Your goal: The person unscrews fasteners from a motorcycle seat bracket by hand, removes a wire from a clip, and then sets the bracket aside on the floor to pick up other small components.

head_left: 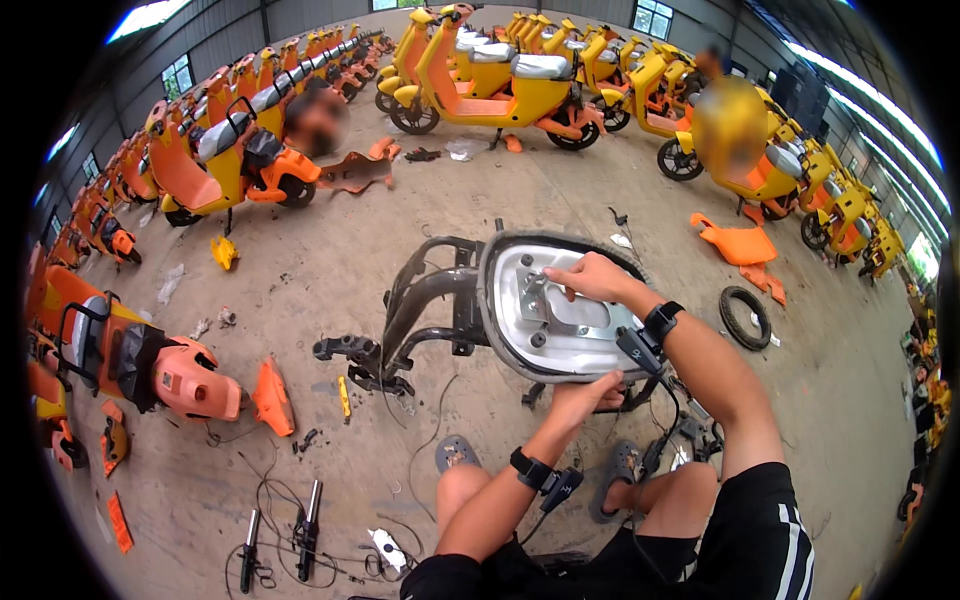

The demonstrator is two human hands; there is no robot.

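A scooter seat [510,330] lies with its pale metallic underside up on a dark scooter frame [440,290]. Along the near rim, my left hand [588,397] grips the seat, its thumb on the edge and the other fingers partly hidden below. My right hand [592,277] reaches over the underside, finger and thumb closed beside a metal bracket [533,300]. Whatever small piece is between those fingertips is hidden. Dark round rubber stops [538,340] stand on the underside near the bracket.
Loose tyre [745,318] and orange body panels [735,240] lie at right. Shock absorbers [310,530] and cables are on the floor at lower left, a yellow-handled tool [344,396] nearer the frame. Rows of yellow and orange scooters [490,90] stand around.
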